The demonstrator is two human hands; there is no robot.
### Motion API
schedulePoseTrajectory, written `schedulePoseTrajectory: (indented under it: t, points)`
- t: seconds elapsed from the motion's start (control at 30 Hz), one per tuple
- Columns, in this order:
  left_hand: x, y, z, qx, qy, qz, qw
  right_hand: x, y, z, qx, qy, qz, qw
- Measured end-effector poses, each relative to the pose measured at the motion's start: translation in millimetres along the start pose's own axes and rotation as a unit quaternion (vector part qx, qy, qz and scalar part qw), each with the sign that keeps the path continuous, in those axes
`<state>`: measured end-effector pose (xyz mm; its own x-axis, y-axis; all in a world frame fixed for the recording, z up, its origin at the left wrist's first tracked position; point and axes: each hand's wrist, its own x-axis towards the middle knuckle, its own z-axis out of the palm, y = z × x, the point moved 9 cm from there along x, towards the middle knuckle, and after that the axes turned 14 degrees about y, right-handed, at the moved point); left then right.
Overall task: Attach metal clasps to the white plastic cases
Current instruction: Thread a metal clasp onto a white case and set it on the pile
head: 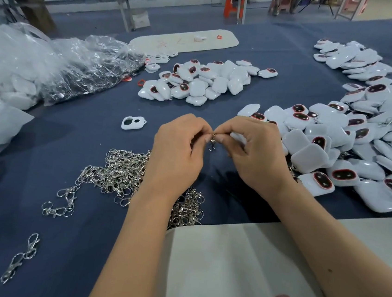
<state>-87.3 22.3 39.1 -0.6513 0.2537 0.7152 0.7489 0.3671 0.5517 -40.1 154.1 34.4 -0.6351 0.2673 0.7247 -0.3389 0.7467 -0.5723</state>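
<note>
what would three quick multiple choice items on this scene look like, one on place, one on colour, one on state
1. Where is the clasp pile?
A. under the left hand
B. on the far bench
C. inside the bag

2. What colour is the cloth?
A. red
B. dark blue
C. yellow

3. What are both hands doing?
A. lying flat
B. pinching one clasp between them
C. lifting the bag

Answers: 1 A, the pile spreads beneath that wrist. 2 B, blue shows all round. 3 B, left and right hand fingertips meet on it.

Both hands (212, 147) raised, fingertips pinched together.
</note>
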Motion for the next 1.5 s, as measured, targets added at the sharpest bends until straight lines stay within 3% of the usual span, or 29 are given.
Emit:
schedulePoseTrajectory:
  t: [0.4,0.67,0.77,1.03,1.33,1.5]
  points:
    - [-0.4,9.5,-4.0,0.029,0.037,0.014,0.999,-0.2,0.5,-2.5,0.031,0.026,0.027,0.999]
    - [0.2,7.2,-5.4,0.016,0.036,-0.013,0.999,-10.7,24.6,10.4,0.132,-0.04,0.2,0.97]
    - [1.5,8.7,-5.9,0.012,0.044,-0.017,0.999,-11.4,27.5,11.3,0.138,-0.048,0.22,0.965]
    - [2.1,4.4,-8.8,0.009,0.066,-0.035,0.997,-6.5,12.1,1.8,0.096,0.012,0.128,0.987]
    - [0.2,-7.0,-1.6,-0.005,-0.047,-0.053,0.997,-4.2,-6.3,3.7,0.025,-0.031,-0.021,0.999]
    - [-1.6,-9.7,-0.6,-0.007,-0.068,-0.073,0.995,-5.1,-8.4,5.5,0.02,-0.048,-0.052,0.997]
